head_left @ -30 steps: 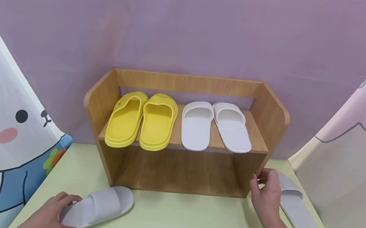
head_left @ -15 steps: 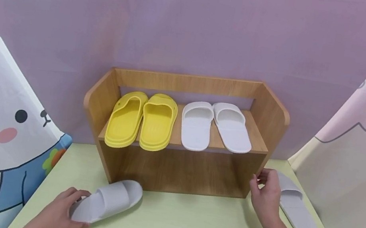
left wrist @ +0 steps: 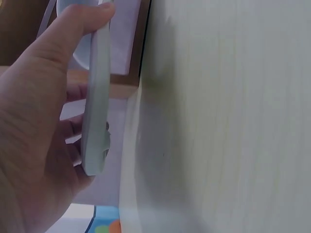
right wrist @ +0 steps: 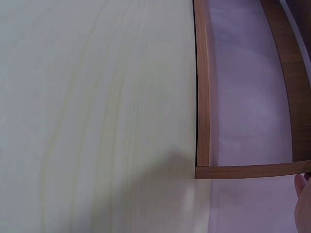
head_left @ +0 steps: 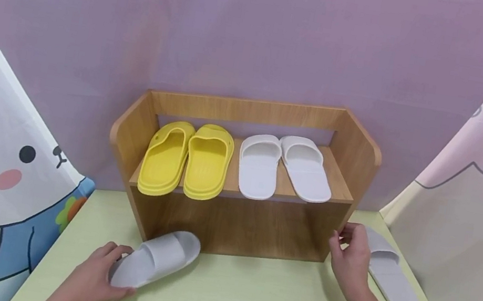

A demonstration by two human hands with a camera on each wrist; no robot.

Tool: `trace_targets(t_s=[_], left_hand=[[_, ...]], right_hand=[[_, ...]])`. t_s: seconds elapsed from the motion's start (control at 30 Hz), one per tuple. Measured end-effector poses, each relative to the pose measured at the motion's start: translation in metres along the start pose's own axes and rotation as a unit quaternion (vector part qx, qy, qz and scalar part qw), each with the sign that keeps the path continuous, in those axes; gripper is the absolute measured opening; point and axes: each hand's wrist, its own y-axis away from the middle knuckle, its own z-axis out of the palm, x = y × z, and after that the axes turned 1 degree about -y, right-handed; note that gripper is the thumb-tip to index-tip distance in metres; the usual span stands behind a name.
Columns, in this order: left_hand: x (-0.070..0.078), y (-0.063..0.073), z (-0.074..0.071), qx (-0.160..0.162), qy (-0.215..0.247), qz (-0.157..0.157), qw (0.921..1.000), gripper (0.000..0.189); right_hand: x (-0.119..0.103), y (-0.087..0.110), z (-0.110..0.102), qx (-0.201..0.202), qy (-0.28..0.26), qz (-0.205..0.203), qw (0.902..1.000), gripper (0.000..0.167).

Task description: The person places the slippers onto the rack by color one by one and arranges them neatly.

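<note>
My left hand (head_left: 93, 275) grips a light grey slipper (head_left: 156, 259) by its heel end. The slipper's toe points toward the wooden shoe rack (head_left: 249, 104), at its lower left front corner. In the left wrist view, thumb and fingers of the left hand (left wrist: 39, 107) lie on opposite sides of the slipper's edge (left wrist: 97, 107), which is lifted off the table. My right hand (head_left: 352, 257), fingers loosely bent, touches the outer side of the rack's right panel. Only a bit of the right hand (right wrist: 303, 199) shows in the right wrist view. Another grey slipper (head_left: 394, 282) lies to its right.
Yellow clogs (head_left: 207, 166) and white slippers (head_left: 258, 169) stand in pairs on the rack's upper shelf. Below it is a lower compartment (head_left: 243, 225). The rack stands on a pale green table (head_left: 236, 298), with a purple backdrop (head_left: 261, 31) behind and printed curtains at both sides.
The left hand has carried the grey slipper right and forward, up to the rack's lower left corner. My right hand stays at the rack's side. The shoes on the shelf have not moved.
</note>
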Motion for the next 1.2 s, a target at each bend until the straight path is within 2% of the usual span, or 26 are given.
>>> trace_targets(t_s=[0.17, 0.33, 0.7, 1.0, 1.2], left_hand=[[0.007, -0.005, 0.010, 0.053, -0.017, 0.013, 0.9983, 0.099], [0.018, -0.011, 0.019, 0.082, -0.016, 0.008, 0.9965, 0.097], [0.056, -0.017, 0.040, 0.164, 0.026, -0.015, 0.9859, 0.094], [0.079, -0.022, 0.047, 0.201, 0.052, -0.051, 0.9769, 0.088], [0.090, -0.024, 0.049, 0.204, 0.071, -0.078, 0.9732, 0.093]], right_hand=[[-0.001, -0.001, 0.000, 0.002, -0.001, -0.002, 1.0000, 0.025], [-0.001, 0.000, 0.000, 0.000, 0.001, -0.001, 1.0000, 0.025], [0.000, 0.000, 0.000, 0.000, 0.002, 0.000, 1.0000, 0.025], [0.000, 0.000, -0.001, 0.001, 0.002, 0.002, 1.0000, 0.025], [-0.001, 0.000, -0.001, 0.000, 0.003, 0.006, 1.0000, 0.025]])
